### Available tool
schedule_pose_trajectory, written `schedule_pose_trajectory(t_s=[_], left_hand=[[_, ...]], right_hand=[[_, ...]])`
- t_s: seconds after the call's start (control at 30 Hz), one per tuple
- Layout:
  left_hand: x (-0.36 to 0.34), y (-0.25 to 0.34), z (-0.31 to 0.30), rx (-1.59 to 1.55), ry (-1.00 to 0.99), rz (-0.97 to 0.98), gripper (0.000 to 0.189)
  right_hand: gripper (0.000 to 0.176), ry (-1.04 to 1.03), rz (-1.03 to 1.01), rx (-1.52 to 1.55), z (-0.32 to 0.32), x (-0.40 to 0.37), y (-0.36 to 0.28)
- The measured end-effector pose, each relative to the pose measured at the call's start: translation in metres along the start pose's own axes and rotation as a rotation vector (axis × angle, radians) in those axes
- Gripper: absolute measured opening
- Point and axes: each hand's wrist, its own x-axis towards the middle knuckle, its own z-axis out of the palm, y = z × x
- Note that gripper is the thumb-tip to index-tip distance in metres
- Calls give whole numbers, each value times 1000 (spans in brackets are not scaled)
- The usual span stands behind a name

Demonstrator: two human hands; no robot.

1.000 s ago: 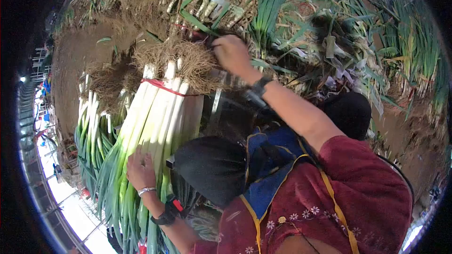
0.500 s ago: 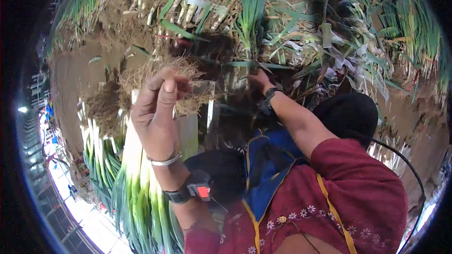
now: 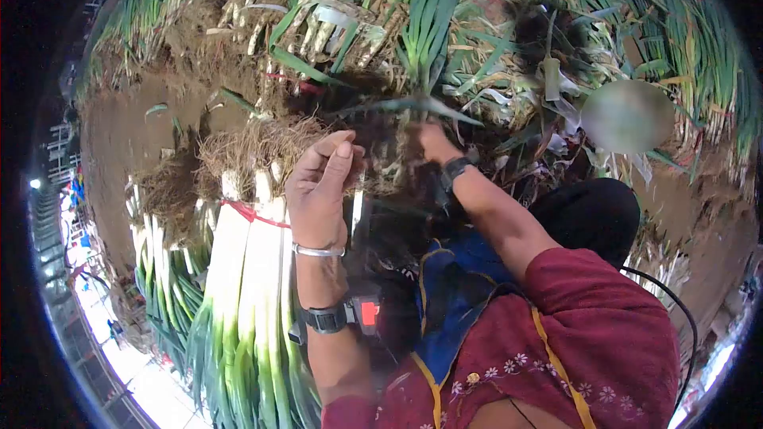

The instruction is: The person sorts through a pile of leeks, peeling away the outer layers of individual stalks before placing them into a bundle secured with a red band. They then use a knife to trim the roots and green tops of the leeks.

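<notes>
My left hand (image 3: 318, 191) is raised over the roots of a leek bundle (image 3: 250, 270) tied with red string. Its fingers are curled and the thumb presses toward the index finger; anything in the pinch is too small to tell. My right hand (image 3: 435, 143) is smeared by motion, beside a dark, blurred patch of roots and soil in the middle. Just above it, a loose green leaf (image 3: 429, 106) lies crosswise. Whether my right hand touches the leaf or holds anything is unclear.
Leeks with soil on their roots (image 3: 262, 0) lie along the top. Leaf scraps and torn skins (image 3: 517, 103) are heaped at upper right. Another leek bundle (image 3: 163, 262) is at left, and a black cable (image 3: 691, 334) curves at lower right.
My left hand has moved right, toward the middle, uncovering the red string on the bundle. My right hand has shifted slightly down, and the crosswise leaf has tilted.
</notes>
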Motion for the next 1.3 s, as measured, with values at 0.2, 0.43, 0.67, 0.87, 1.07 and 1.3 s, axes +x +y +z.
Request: schedule_pose_trajectory(t_s=[0.2,0.43,0.67,0.87,1.07,1.3], left_hand=[[-3,5,-7,25,-83,-11,22],[-4,8,-10,89,-160,23,22],[12,-8,-9,56,-242,69,24],[13,1,3,-6,-210,-37,39],[15,2,2,-110,-303,-50,44],[25,-4,11,-323,-357,88,46]], right_hand=[[26,-278,-56,514,-12,-66,-104],[28,-179,-16,513,-26,-86,-93],[16,-442,-115,538,22,-179,-152],[14,-619,-336,42,45,-236,-143],[40,-635,-312,-236,30,-242,-117],[40,-454,-437,-14,58,-231,-146]])
